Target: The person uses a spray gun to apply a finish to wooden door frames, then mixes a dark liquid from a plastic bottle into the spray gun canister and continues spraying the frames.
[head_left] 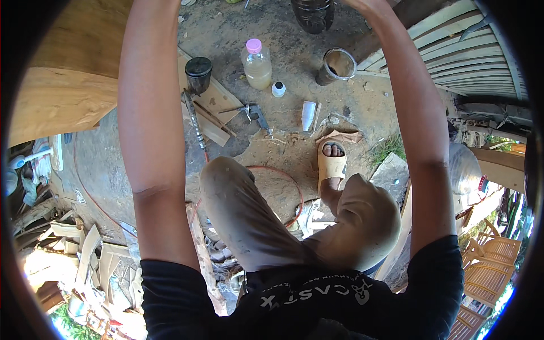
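Both my forearms reach up past the top edge, so neither hand shows. Nearest to where my right arm leaves the view is a dark plastic container, cut off by the edge. Below it stands a clear plastic cup with a dark substance inside. Between my arms, a pink-capped bottle holds cloudy liquid, and a small white bottle with a dark cap is close by. A dark lidded jar sits beside my left forearm. What my hands touch or hold is hidden.
An air blow gun and a metal tool on an orange hose lie near wood scraps. A white tapered bottle is by my sandalled foot. Wooden panels, slats and offcuts flank me.
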Motion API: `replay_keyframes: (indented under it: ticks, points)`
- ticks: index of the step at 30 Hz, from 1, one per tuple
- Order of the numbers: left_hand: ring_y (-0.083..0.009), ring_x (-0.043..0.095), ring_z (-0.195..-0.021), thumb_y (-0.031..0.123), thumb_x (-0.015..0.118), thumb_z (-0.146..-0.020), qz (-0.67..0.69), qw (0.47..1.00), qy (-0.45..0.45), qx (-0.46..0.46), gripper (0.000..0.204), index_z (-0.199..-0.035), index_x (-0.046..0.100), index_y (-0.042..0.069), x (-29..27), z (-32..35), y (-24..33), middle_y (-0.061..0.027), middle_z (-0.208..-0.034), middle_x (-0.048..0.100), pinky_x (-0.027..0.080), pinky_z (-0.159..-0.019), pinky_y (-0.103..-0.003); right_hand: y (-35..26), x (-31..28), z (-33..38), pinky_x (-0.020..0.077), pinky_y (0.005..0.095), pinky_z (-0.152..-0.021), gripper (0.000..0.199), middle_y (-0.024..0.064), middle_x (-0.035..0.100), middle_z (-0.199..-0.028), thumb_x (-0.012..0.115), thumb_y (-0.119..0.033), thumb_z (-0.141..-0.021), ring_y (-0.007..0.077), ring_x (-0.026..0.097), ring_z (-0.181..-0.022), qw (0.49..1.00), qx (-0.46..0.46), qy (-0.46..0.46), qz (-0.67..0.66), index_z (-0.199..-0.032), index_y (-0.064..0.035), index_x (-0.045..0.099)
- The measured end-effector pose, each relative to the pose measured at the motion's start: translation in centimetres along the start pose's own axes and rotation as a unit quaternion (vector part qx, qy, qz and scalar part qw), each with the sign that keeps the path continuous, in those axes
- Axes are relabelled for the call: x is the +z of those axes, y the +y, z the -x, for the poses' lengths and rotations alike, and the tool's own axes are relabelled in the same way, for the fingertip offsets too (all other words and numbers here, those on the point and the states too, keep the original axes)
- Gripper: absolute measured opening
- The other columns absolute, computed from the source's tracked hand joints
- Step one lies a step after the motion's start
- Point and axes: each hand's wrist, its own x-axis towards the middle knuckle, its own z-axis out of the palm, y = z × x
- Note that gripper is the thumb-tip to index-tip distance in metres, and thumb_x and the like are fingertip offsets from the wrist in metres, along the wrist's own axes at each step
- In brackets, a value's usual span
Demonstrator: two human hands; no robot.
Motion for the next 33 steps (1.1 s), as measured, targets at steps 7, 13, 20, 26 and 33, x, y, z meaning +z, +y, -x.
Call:
replay_keyframes:
  ticks: [7,13,20,26,33]
  points:
    - [-0.0382,0.059,-0.126,-0.009,0.055,-0.084,-0.178,0.979,-0.096,0.024,0.051,-0.132,0.063,0.006,3.5,2.6,-7.8,-0.0237,-0.136,0.061,0.047,-0.106,-0.042,9.2,4.7,0.5,0.0502,0.0367,-0.101,0.073,0.0111,0.069,-0.124,0.087,-0.02,-0.08,0.0214,0.065,-0.114,0.981,0.159,-0.087,0.072,-0.141,-0.0037,0.051]
    - [-0.0376,0.046,-0.143,-0.01,0.06,-0.085,-0.157,0.977,0.117,-0.089,0.054,-0.137,0.06,0.007,2.3,10.7,-2.7,-0.021,-0.158,0.043,0.04,-0.116,-0.041,13.1,5.5,3.3,0.0497,0.0407,-0.104,0.073,0.0151,0.07,-0.123,0.087,-0.021,-0.08,0.0283,0.066,-0.116,0.963,0.255,-0.05,0.065,-0.141,-0.0031,0.052]
    - [-0.0185,0.067,-0.116,-0.011,0.054,-0.094,-0.066,0.904,0.329,-0.265,0.04,-0.131,0.064,0.002,2.8,25.9,-3.5,-0.01,-0.126,0.067,0.053,-0.098,-0.031,15.5,6.2,3.8,0.0457,0.0391,-0.11,0.079,0.0106,0.068,-0.13,0.089,-0.023,-0.08,0.0253,0.063,-0.122,0.97,0.234,-0.028,0.064,-0.145,-0.0065,0.048]
    - [-0.0187,0.066,-0.112,-0.015,0.051,-0.088,-0.081,0.862,0.339,-0.368,0.048,-0.131,0.064,0.005,4.0,30.6,-3.5,-0.0097,-0.127,0.061,0.054,-0.092,-0.031,16.1,5.3,3.1,0.0456,0.0387,-0.11,0.065,0.008,0.068,-0.131,0.087,-0.022,-0.082,0.0231,0.062,-0.123,0.969,0.235,-0.063,0.033,-0.139,-0.0102,0.058]
    - [-0.0198,0.067,-0.109,-0.014,0.049,-0.089,-0.124,0.848,0.381,-0.347,0.047,-0.13,0.064,0.004,2.7,32.3,-3.1,-0.0108,-0.123,0.061,0.055,-0.089,-0.031,7.6,9.1,10.4,0.0598,0.0334,-0.075,0.035,0.0095,0.076,-0.093,0.079,-0.022,-0.09,0.0144,0.073,-0.082,0.963,0.086,0.093,0.238,-0.116,-0.0032,0.065]
